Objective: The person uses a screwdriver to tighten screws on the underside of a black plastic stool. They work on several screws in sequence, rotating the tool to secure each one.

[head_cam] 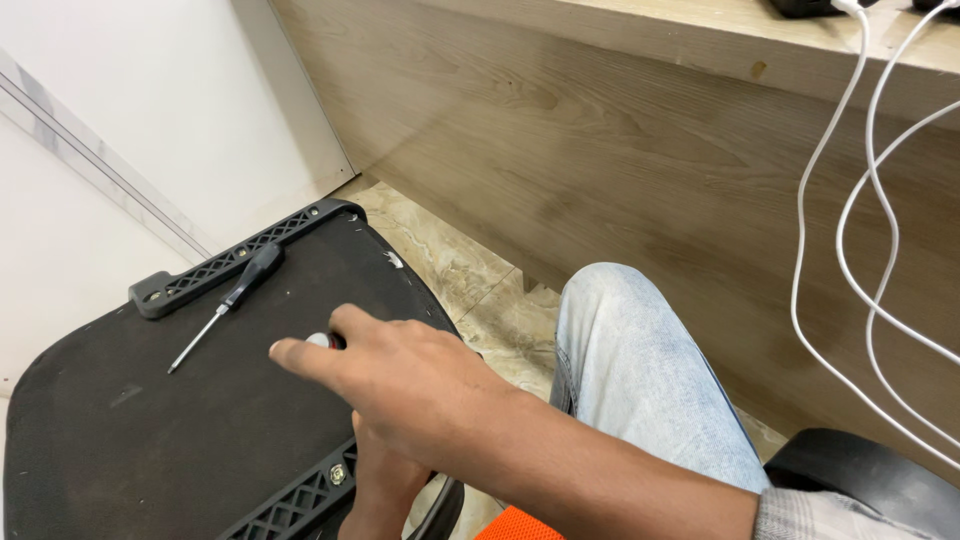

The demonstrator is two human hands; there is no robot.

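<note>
fingers (pixel 300 355) on red-white knob (pixel 322 341) | screwdriver (pixel 228 302) tip points lower-left

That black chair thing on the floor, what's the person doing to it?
A person sits over the upturned black chair seat. Their right hand rests on its fabric underside, fingers around a small red and white thing. The left hand grips the seat's edge below. A black-handled screwdriver lies untouched on the seat nearby.

A screwdriver (pixel 228 303) lies on the chair base (pixel 150 440), left of the right hand (pixel 400 375).
</note>
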